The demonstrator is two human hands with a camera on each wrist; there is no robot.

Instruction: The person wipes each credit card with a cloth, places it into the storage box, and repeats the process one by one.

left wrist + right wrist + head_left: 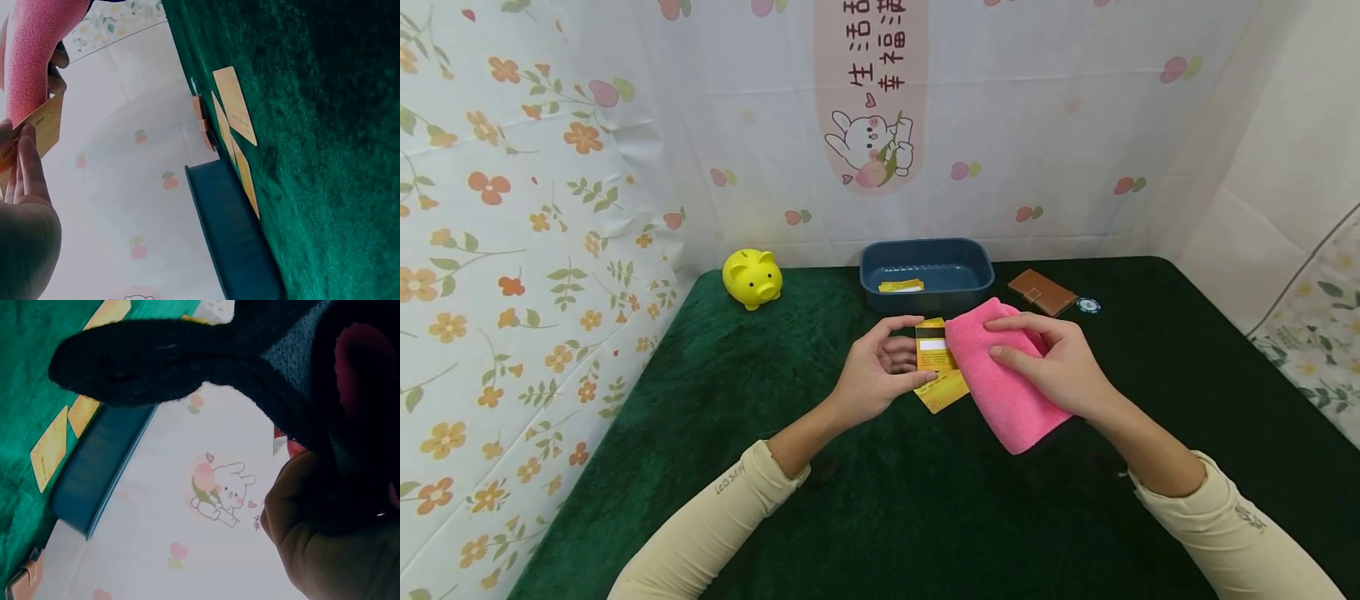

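My left hand (880, 371) pinches a yellow bank card (932, 346) between thumb and fingers, its dark stripe and white strip turned toward the head view. My right hand (1060, 367) grips a folded pink cloth (1011, 379), which overlaps the card's right edge. The left wrist view shows the held card (49, 128) raised against the cloth (37, 56). Beneath the hands, more yellow cards (946, 393) lie on the green tabletop. In the right wrist view, the cloth's dark side (131, 362) covers much of the scene.
A blue bin (927, 302) with yellow cards (901, 286) inside stands at the back. To its right lie a brown wallet (1042, 292) and a poker chip (1088, 305). A yellow piggy bank (752, 278) sits at the back left. Printed curtains hang behind.
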